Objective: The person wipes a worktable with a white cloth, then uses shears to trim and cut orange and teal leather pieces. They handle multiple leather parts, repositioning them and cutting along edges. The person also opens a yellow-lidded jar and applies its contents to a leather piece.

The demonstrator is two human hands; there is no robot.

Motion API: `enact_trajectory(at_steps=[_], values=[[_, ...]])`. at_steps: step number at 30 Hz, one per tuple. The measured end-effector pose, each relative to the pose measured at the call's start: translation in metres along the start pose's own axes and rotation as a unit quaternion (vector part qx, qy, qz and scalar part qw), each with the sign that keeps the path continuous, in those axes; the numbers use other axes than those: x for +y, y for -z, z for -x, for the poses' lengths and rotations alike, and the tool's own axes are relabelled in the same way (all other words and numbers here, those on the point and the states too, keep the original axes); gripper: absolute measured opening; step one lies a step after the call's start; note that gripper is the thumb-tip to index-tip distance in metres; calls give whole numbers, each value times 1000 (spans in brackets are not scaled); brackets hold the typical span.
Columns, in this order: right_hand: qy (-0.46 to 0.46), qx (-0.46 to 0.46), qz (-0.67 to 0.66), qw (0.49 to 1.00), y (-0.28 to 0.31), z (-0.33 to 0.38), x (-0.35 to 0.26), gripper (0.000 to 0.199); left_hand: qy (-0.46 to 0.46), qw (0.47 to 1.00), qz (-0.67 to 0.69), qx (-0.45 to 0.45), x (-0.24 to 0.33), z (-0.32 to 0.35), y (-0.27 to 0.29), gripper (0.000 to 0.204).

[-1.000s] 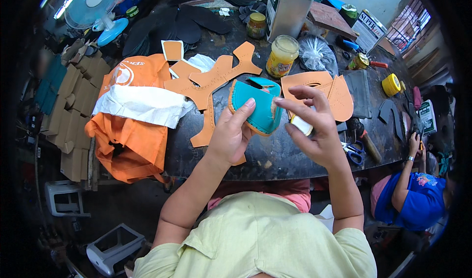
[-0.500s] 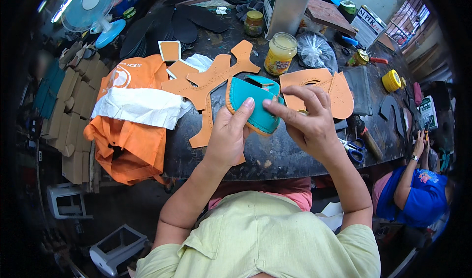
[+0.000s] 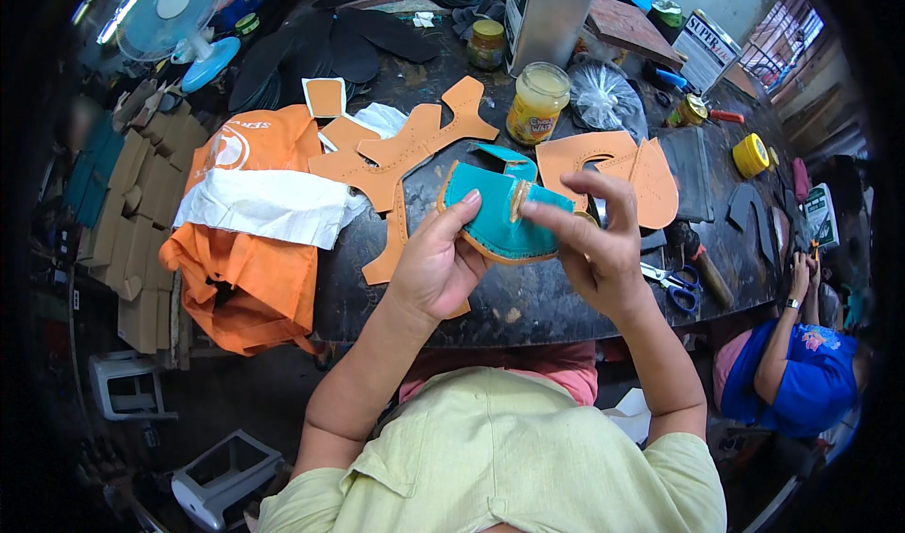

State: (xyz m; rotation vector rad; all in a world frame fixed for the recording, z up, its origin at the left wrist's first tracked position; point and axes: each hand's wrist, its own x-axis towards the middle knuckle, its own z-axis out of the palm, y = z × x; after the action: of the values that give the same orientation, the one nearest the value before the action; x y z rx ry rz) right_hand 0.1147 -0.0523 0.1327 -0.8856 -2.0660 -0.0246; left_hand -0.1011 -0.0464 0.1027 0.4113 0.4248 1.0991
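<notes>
My left hand (image 3: 443, 264) is closed on a leather shoe upper (image 3: 476, 214), thumb on its teal lining and the other fingers underneath. The upper has a tan stitched rim, and a rough tan strip runs along a seam in its middle. At its right side is my right hand (image 3: 608, 236), one slightly blurred finger on the lining beside that seam and a lower digit at the piece's edge; the upper finger is raised. Beyond the hands lie tan perforated leather cut-outs (image 3: 401, 161) on the left and more tan leather pieces (image 3: 650, 184) on the right.
An open jar of yellowish paste (image 3: 539, 104) stands behind the hands, near a metal can (image 3: 547, 19). Blue-handled scissors (image 3: 681, 293) and a hammer (image 3: 712, 274) lie right. An orange bag (image 3: 250, 278) overhangs the table's left edge. A person in blue (image 3: 801, 373) sits at right.
The shoe upper has been turned and spread flatter, so its middle seam shows. My right hand has shifted slightly right, and my left fingers have opened out beneath the piece.
</notes>
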Motion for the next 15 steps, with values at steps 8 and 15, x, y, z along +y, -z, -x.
enact_trajectory(at_steps=[8,15], values=[[-28,-43,-82,995,-3,0,0,60,-13,999,-40,-22,6,-6,20,37],[-256,-65,-7,964,24,2,66,62,-64,938,-338,52,61,-36,80,49]])
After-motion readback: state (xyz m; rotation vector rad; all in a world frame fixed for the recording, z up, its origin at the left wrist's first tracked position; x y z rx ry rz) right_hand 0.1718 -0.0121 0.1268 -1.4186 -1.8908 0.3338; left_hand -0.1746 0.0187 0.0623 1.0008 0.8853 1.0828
